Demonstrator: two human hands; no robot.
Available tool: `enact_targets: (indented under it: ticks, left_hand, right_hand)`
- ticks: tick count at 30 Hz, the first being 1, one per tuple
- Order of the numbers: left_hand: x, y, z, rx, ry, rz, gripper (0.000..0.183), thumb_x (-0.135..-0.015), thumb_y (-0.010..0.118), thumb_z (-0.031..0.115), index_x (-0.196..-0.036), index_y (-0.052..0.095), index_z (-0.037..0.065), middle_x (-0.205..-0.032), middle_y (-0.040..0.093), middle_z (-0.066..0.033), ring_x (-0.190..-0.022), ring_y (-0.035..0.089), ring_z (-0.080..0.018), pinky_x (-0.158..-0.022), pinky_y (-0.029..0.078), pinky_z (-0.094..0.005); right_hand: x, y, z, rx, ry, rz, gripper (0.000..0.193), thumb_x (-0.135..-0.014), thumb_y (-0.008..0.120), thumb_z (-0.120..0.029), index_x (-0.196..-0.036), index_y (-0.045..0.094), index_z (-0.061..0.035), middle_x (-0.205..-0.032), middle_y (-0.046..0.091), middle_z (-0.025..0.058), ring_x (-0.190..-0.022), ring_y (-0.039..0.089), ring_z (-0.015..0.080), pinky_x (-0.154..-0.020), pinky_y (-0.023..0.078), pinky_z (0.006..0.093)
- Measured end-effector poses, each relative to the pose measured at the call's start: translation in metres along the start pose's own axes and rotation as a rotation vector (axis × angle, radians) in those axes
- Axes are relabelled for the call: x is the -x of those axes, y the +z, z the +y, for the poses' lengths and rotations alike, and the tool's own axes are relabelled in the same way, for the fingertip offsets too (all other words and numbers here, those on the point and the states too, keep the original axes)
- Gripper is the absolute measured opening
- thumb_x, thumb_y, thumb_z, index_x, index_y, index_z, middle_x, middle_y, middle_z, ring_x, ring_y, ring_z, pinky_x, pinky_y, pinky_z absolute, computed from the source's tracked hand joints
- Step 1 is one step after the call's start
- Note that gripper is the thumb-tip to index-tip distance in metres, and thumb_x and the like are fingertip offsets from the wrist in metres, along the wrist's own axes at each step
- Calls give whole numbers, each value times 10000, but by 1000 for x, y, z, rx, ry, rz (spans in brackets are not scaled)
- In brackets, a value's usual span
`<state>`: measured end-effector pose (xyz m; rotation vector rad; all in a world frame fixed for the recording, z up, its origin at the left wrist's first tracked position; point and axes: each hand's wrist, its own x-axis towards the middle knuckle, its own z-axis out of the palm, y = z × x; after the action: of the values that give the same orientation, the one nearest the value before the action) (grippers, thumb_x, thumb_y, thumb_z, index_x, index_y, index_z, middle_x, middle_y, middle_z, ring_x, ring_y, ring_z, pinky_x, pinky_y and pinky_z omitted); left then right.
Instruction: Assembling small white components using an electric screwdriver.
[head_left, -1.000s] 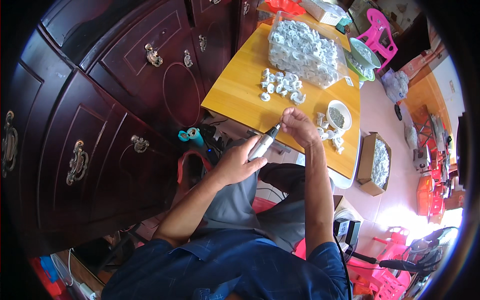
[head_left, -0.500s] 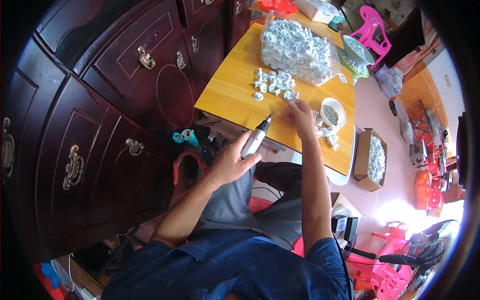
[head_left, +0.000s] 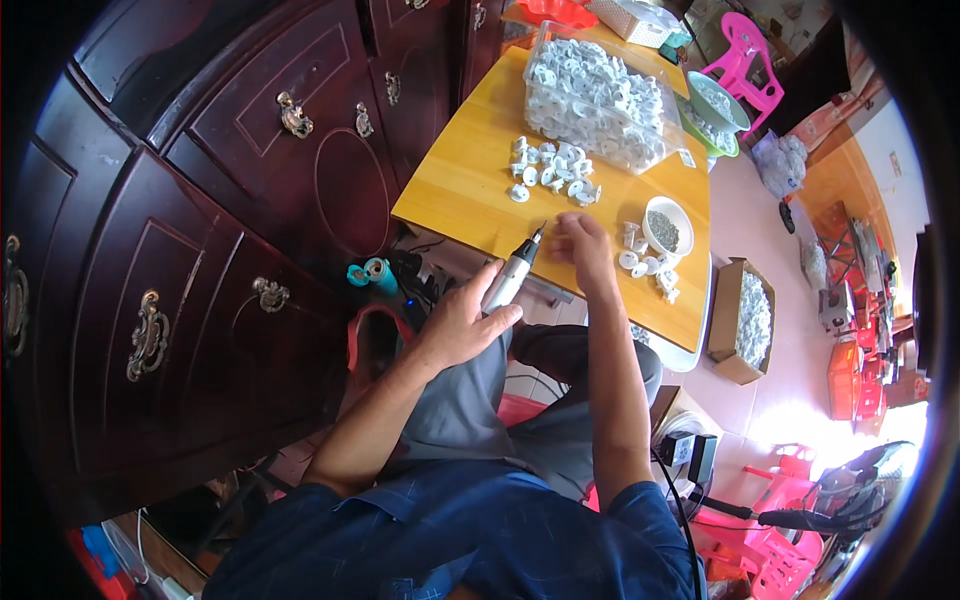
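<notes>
My left hand (head_left: 460, 325) is wrapped round a silver electric screwdriver (head_left: 508, 282) with a black nose, its thin bit pointing up and away over the near edge of the yellow wooden table (head_left: 455, 175). Just right of the bit tip is my right hand (head_left: 585, 245), its fingers curled together; whatever they may hold is hidden. Beyond it lies a loose pile of small white plastic parts (head_left: 550, 168). To its right stands a white bowl (head_left: 686, 218) of small metal screws (head_left: 662, 230), with several more white parts (head_left: 645, 263) beside it.
A clear plastic bin (head_left: 600, 105) heaped with white parts stands at the table's far side. Dark wooden cabinets (head_left: 240, 190) line the left. On the floor to the right is a cardboard box (head_left: 727, 320) of white pieces. A pink chair (head_left: 745, 60) stands at the far right.
My right hand has drawn back from the edge of the white pile, moving left and nearer to the screwdriver's bit. My left hand and the screwdriver have hardly moved.
</notes>
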<state>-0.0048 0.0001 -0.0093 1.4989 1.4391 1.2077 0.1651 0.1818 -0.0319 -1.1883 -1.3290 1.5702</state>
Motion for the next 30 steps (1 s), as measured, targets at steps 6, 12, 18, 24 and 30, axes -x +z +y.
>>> enact_targets:
  ticks: [6, 12, 18, 24, 30]
  left_hand:
    - [-1, 0, 12, 43, -67, -42, 579, -909, 674, 232, -1397, 451, 15, -908, 646, -82, -674, 601, -123, -657, 503, -301]
    - [-2, 3, 8, 42, -15, -40, 587, -908, 677, 234, -1402, 448, 14, -865, 633, -60, -606, 562, -93, -597, 484, -277]
    - [0, 0, 9, -2, -57, -89, 625, -900, 683, 237, -1417, 432, -8, -1038, 660, -128, -818, 641, -163, -772, 519, -320]
    - [0, -4, 11, -44, -6, -136, 635, -881, 696, 239, -1405, 439, -12, -1154, 656, -214, -1081, 648, -295, -916, 493, -386]
    - [1, -5, 17, -62, 15, -198, 624, -871, 698, 247, -1398, 442, 34, -963, 688, -214, -912, 687, -377, -786, 522, -427]
  right_hand:
    - [23, 12, 1, -600, 184, -283, 194, -1018, 550, -185, -1153, 602, -57, -998, 667, 39, -720, 631, 83, -614, 529, 203]
    - [16, 8, 13, -728, 119, -279, 164, -978, 614, -128, -1132, 616, -71, -955, 675, 27, -708, 623, 63, -607, 521, 191]
    - [14, -1, 12, -544, 43, -256, 137, -941, 660, -98, -1075, 651, -70, -926, 679, 12, -712, 615, 67, -630, 504, 185]
    - [4, -31, -16, -99, 71, -380, 165, -900, 716, -126, -1048, 668, -70, -889, 687, 5, -738, 611, 63, -678, 508, 201]
    - [-4, -56, -34, 53, 44, -625, 169, -882, 737, -143, -1016, 673, -63, -870, 693, 6, -746, 619, 74, -680, 509, 216]
